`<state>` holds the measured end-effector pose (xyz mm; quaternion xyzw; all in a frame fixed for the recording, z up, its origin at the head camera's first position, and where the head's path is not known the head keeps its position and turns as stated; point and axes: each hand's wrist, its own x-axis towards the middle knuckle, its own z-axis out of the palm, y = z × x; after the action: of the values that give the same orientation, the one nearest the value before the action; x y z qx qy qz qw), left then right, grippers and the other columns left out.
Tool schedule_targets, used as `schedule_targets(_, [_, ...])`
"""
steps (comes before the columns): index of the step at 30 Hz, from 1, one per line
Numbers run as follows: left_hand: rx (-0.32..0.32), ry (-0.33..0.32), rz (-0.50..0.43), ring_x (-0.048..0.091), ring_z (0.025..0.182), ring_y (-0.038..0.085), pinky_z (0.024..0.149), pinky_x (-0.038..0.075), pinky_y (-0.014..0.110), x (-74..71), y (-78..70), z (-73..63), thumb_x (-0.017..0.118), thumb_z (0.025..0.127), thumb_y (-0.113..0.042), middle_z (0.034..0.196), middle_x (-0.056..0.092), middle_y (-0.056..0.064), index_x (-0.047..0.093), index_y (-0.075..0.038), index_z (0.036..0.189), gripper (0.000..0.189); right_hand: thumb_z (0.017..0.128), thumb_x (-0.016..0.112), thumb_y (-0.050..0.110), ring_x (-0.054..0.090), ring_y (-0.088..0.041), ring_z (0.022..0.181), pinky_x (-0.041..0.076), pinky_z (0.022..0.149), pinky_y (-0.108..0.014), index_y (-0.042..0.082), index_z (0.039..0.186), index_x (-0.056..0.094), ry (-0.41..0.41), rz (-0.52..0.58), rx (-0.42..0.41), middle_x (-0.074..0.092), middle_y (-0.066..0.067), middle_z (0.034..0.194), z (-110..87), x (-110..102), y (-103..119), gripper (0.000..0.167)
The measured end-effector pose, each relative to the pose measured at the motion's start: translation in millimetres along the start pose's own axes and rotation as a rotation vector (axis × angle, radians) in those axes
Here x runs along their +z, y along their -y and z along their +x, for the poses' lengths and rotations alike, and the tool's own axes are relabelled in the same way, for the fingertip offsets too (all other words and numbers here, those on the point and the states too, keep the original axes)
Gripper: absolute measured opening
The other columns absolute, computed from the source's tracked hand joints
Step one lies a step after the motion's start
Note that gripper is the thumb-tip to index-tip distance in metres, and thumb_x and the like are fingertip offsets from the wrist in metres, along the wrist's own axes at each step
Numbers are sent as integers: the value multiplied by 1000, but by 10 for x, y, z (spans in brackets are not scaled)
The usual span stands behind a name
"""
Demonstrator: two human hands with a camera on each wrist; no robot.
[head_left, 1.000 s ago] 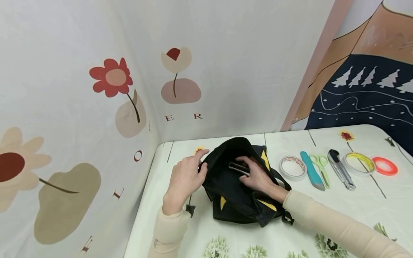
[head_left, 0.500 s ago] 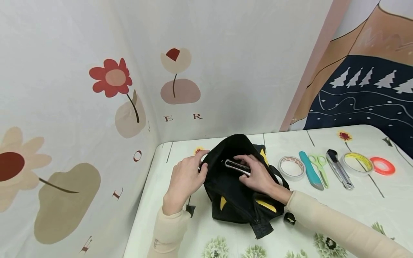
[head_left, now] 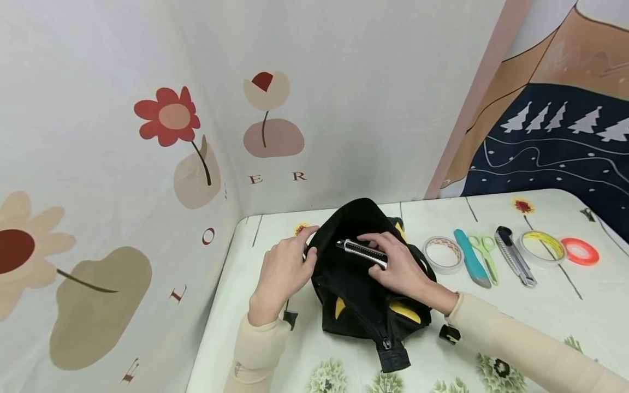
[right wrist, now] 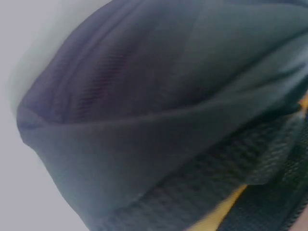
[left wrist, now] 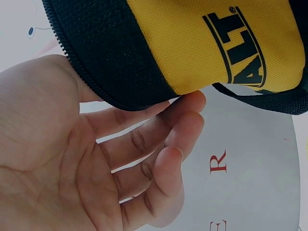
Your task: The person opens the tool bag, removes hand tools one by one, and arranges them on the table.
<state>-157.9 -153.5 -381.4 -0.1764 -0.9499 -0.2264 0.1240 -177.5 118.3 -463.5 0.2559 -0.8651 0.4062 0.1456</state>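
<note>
A black and yellow tool bag (head_left: 351, 311) lies on the table with its zipped mouth gaping. My left hand (head_left: 285, 270) pinches the left side of its rim between thumb and fingers. In the left wrist view, the toothed zipper edge of the bag (left wrist: 120, 72) runs between that thumb and the curled fingers. Inside the mouth, my right hand (head_left: 400, 270) grips a silver and black snap-off utility knife (head_left: 363, 252), its end pointing left. Dark folded cloth of the bag (right wrist: 115, 163) fills the right wrist view, where the knife is hidden.
Right of the bag lie a clear tape roll (head_left: 444, 269), a teal-handled tool (head_left: 472, 259), green scissors (head_left: 487, 255), another utility knife (head_left: 515, 256), a yellow-cored tape roll (head_left: 560, 250) and a red tape roll (head_left: 581, 262). The bag's zipper end (head_left: 393, 357) sticks out toward the front.
My right hand has drawn back slightly to the right, and more of the utility knife shows. The bag's zipper end has flopped forward. My left hand has stayed at the rim.
</note>
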Motion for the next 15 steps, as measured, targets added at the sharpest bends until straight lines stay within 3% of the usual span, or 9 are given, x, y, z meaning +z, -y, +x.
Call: schedule_targets(15, [-8, 13, -12, 42, 48, 13, 45, 32, 29, 7, -7, 4, 69, 104, -9, 73, 65, 0, 71, -8, 146, 41, 76, 71, -9, 62, -17, 99, 50, 77, -33, 17, 142, 73, -40, 37, -8, 67, -3, 118, -83, -159, 153, 71])
